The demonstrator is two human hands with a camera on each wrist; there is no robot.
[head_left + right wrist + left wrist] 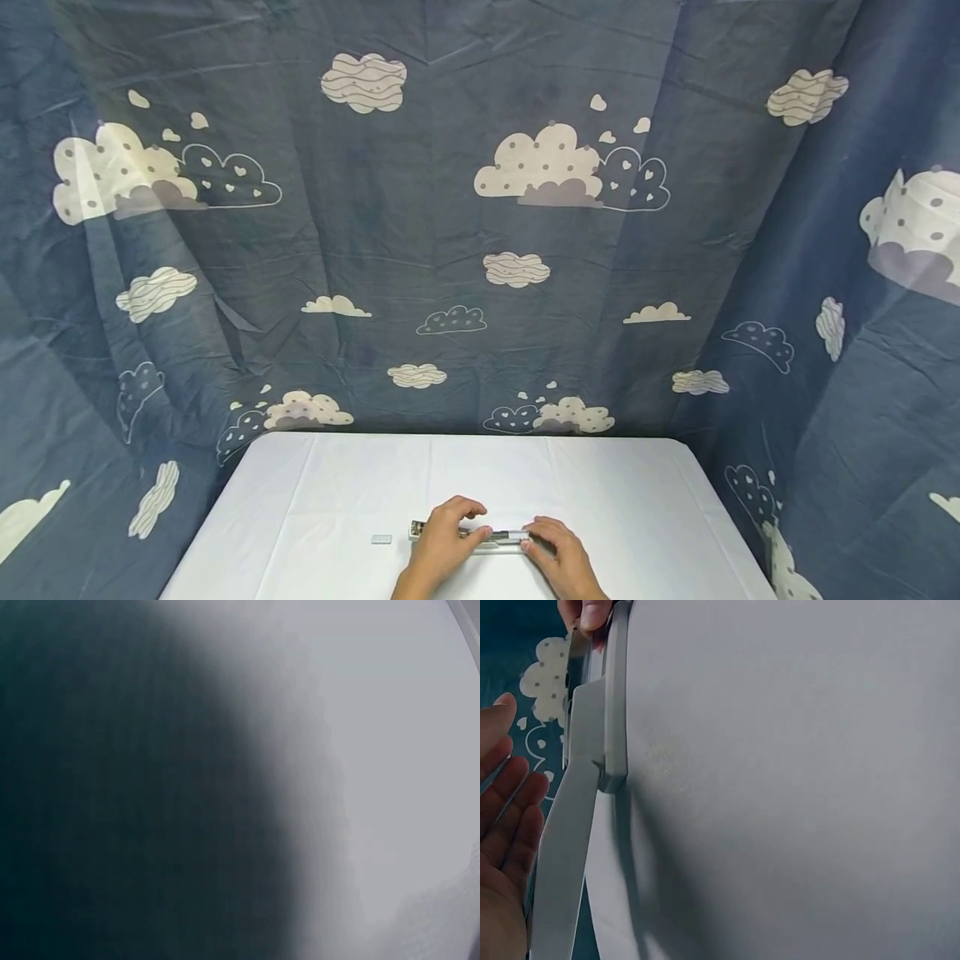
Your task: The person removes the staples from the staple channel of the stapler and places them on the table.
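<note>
Near the front edge of the white-clothed table lies a long, narrow grey stapler. My left hand arches over its left half, fingers curved down along the far side. My right hand pinches its right end. In the left wrist view the stapler runs up the frame beside my left hand, and the fingertips of my right hand pinch its metal part at the top. A small grey strip of staples lies on the cloth just left of my left hand. The right wrist view is a blur of dark and grey.
A dark blue curtain with cloud prints hangs behind and on both sides of the table. The white cloth stretches bare behind the hands to the table's far edge.
</note>
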